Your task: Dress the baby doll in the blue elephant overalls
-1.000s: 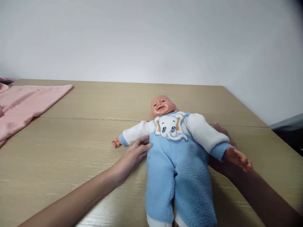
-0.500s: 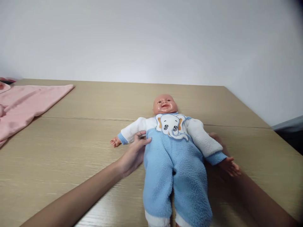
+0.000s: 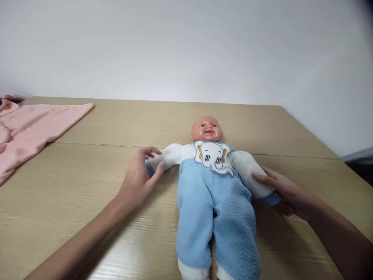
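A bald baby doll [image 3: 215, 194] lies face up on the table, dressed in a blue and white fleece suit with an elephant on the chest. My left hand [image 3: 141, 175] is over the doll's sleeve on the left, thumb and fingers apart on either side of the cuff; it hides the doll's hand there. On the right, my right hand [image 3: 287, 190] is at the other white sleeve, its thumb on top and its fingers behind, partly covering the doll's small hand.
Pink cloth [image 3: 37, 126] is spread over the left end of the wooden table [image 3: 116, 124]. A pale wall [image 3: 186, 50] rises behind. Something grey and dark [image 3: 359, 159] stands beyond the table's right edge.
My left hand has left the doll's side and moved left to its sleeve. My right hand has come out from behind the doll's arm on the right to the sleeve there.
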The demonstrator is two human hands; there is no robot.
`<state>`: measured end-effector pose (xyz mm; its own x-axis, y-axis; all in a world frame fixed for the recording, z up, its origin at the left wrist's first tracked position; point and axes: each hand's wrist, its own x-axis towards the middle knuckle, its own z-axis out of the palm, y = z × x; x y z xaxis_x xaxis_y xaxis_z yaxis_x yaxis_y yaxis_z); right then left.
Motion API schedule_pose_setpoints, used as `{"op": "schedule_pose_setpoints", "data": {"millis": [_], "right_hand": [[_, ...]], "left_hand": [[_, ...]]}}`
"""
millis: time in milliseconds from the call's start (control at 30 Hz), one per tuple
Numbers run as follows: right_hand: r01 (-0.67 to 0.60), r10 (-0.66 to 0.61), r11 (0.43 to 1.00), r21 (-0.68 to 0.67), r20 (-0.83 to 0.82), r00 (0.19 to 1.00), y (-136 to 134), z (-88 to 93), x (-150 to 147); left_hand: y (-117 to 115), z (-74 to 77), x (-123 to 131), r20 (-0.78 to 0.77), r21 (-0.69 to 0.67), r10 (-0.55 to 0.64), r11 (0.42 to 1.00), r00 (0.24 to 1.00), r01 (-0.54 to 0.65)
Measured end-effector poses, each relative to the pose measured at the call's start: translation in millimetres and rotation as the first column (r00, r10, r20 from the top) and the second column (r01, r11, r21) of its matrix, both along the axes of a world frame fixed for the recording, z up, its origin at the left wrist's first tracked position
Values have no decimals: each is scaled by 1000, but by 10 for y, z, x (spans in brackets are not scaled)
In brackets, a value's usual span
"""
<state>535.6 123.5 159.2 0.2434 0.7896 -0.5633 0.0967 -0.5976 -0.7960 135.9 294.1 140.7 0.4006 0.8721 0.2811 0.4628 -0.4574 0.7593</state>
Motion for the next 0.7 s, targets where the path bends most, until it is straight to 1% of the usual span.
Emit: {"op": "schedule_pose_setpoints", "data": {"millis": [33, 67, 100, 133, 200, 233, 333, 400, 467, 533, 633, 700], "right_hand": [[-19, 19, 1000, 1, 32, 999, -8, 17, 16], [-30, 30, 1000, 3, 69, 997, -17, 31, 27], [-33, 32, 999, 7, 102, 994, -27, 41, 32], [-28, 27, 1000, 11, 130, 991, -37, 44, 24], [-12, 6, 999, 32, 157, 988, -50, 29, -35], [1, -9, 999, 53, 155, 988, -49, 9, -89], [73, -91, 986, 148, 116, 989, -11, -77, -323], [134, -158, 966, 220, 92, 983, 30, -138, -489], [170, -196, 950, 263, 76, 978, 62, -188, -615], [186, -202, 943, 277, 29, 979, 77, -225, -681], [175, -161, 947, 270, -72, 984, 78, -264, -691], [147, -135, 950, 276, -63, 989, 81, -283, -681]], "left_hand": [[101, 16, -29, -71, 51, 8, 999, 997, -5], [191, 30, -48, -123, 43, -18, 999, 992, 23], [260, 42, -58, -139, -24, -72, 997, 988, 69], [301, 54, -58, -121, -123, -132, 985, 984, 117], [286, 83, -33, -14, -333, -206, 924, 978, 190], [232, 102, -11, 43, -420, -208, 884, 977, 206], [-24, 169, 81, 179, -591, -187, 764, 966, 257], [-189, 201, 150, 258, -666, -176, 680, 950, 307], [-299, 205, 209, 309, -717, -138, 616, 941, 326], [-352, 179, 245, 342, -761, -69, 564, 937, 319], [-374, 103, 261, 402, -802, 28, 492, 915, 338], [-384, 50, 264, 442, -813, 78, 456, 894, 362]]}}
